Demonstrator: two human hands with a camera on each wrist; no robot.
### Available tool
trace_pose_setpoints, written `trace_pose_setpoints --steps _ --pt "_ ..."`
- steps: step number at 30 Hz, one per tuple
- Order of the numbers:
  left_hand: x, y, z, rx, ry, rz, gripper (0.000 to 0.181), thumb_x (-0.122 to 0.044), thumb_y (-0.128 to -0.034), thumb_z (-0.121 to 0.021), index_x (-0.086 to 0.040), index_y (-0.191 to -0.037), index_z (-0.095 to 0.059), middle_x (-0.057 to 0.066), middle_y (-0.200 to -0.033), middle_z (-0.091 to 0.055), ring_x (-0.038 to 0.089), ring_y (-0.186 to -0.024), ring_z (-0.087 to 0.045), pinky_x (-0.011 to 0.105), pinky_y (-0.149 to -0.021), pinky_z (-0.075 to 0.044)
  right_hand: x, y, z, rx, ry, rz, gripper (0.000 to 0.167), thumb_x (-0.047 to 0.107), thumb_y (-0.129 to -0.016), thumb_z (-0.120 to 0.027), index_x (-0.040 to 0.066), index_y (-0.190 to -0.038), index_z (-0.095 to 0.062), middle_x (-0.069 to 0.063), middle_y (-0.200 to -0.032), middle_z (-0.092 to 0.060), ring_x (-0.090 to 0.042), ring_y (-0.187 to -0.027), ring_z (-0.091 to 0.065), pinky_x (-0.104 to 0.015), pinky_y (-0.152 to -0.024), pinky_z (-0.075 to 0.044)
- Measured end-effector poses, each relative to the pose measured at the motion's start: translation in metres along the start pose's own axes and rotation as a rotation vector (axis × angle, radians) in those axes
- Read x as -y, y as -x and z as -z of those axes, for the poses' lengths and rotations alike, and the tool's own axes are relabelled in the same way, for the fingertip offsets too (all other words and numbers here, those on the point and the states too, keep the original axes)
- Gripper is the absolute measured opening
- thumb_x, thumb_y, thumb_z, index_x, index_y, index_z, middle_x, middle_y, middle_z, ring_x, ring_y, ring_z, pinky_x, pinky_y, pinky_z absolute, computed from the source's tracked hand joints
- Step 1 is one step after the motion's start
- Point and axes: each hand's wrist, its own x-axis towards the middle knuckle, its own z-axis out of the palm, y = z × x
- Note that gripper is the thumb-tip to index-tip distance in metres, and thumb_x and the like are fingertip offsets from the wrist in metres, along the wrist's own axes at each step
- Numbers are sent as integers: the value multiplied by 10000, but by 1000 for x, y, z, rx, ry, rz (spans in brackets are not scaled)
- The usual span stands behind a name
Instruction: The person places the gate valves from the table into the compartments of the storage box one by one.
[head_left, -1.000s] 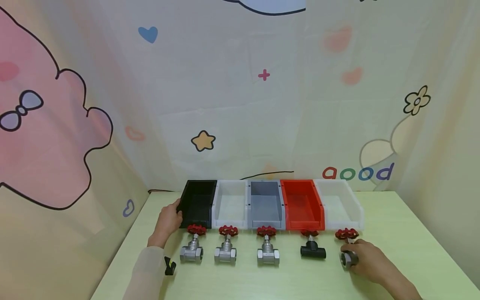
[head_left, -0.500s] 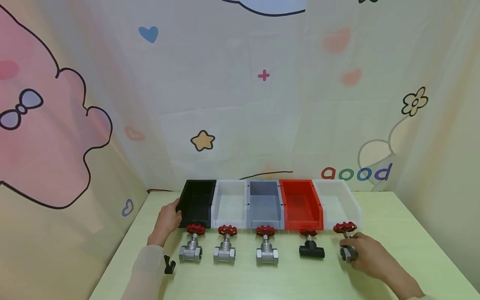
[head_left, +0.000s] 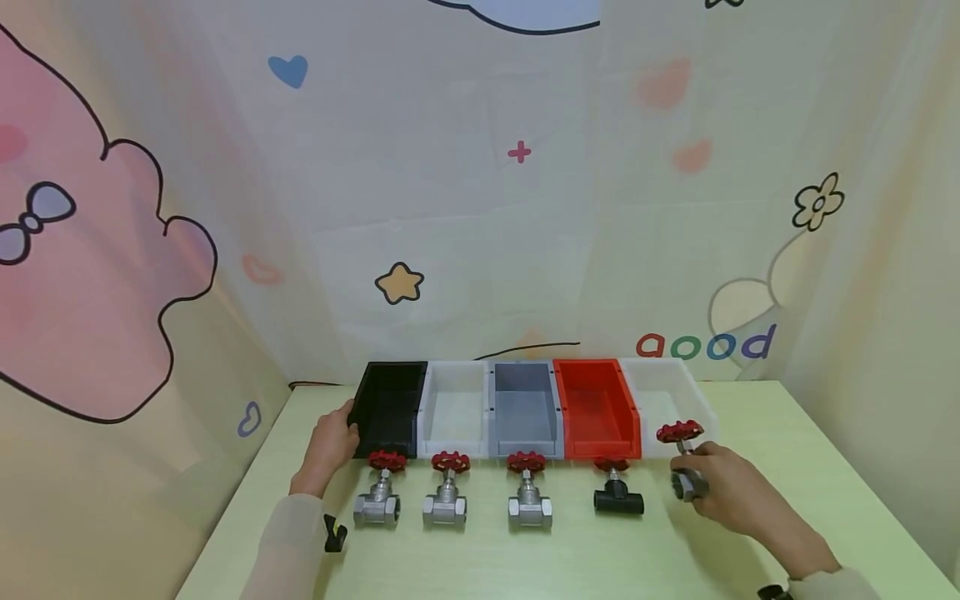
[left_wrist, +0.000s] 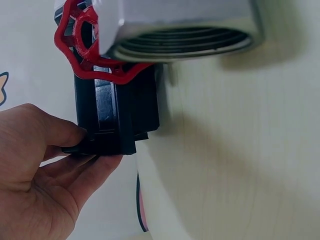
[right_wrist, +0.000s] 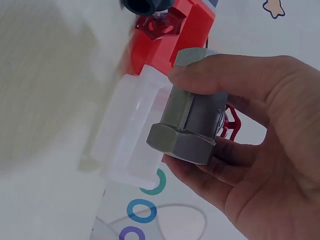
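Note:
My left hand [head_left: 327, 446] pinches the left wall of the black bin [head_left: 388, 410], thumb on one side and fingers on the other in the left wrist view. At the right, my right hand [head_left: 731, 487] grips a steel gate valve [right_wrist: 187, 117] by its hexagonal body, raised above the table. The valve's red handwheel [head_left: 680, 431] points up, in front of the right-hand white bin [head_left: 663, 404]. In the right wrist view the thumb lies across the body, and the fingers hide part of it.
Left to right, a white bin [head_left: 453, 412], a grey bin [head_left: 525, 408] and a red bin [head_left: 596, 408] fill the row's middle. Before the row stand steel valves [head_left: 377, 507], [head_left: 445, 508], [head_left: 529, 510] and a black-bodied valve [head_left: 618, 500]. A curtain [head_left: 480, 208] hangs behind.
My right hand has lifted the gate valve off its place, up and slightly toward the bins. My left hand keeps hold of the black bin. The head view has shifted slightly.

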Motion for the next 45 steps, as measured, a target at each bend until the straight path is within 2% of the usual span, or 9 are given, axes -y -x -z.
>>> trace_pose_setpoints --steps 6,15,22,32,38,45 --pt "0 1 1 17 1 9 524 -50 -963 -489 93 -1455 -380 374 -1278 -563 460 -1010 -648 535 -849 -520 4 -4 6 4 7 -14 442 65 -653 -863 107 -1075 -739 -123 -997 -650 -251 -867 -611 -512 -771 -556" --pt "-1 -1 1 10 9 14 522 -49 -964 -492 92 -1455 -384 377 -1248 -580 360 -825 -666 472 -751 -523 5 -10 15 -100 22 48 430 52 -616 -868 118 -1021 -739 -130 -968 -650 -267 -840 -616 -535 -740 -553" --pt "-2 -1 1 -7 1 -6 516 -39 -963 -496 96 -1450 -389 378 -1261 -571 486 -1021 -633 555 -851 -518 4 -16 24 -70 13 23 447 62 -632 -868 114 -1054 -732 -163 -1009 -645 -314 -884 -623 -563 -767 -554" --pt "-2 0 1 4 17 8 522 -39 -967 -489 96 -1458 -376 369 -1289 -559 477 -1044 -633 545 -858 -521 -2 -23 36 -110 32 32 453 57 -627 -853 106 -1059 -729 -185 -1010 -642 -334 -883 -617 -569 -754 -544" --pt "-1 -1 1 8 10 9 522 -47 -972 -487 94 -1461 -373 369 -1282 -563 434 -958 -663 507 -804 -531 -3 -27 42 -105 21 4 459 55 -643 -844 87 -1085 -728 -213 -1045 -639 -351 -907 -608 -578 -764 -542" --pt "-2 0 2 3 12 -5 514 -35 -965 -492 104 -1447 -385 377 -1264 -569 466 -1007 -644 536 -843 -525 -3 -33 47 -121 17 5 465 40 -644 -833 75 -1095 -724 -224 -1047 -630 -369 -914 -598 -583 -761 -538"
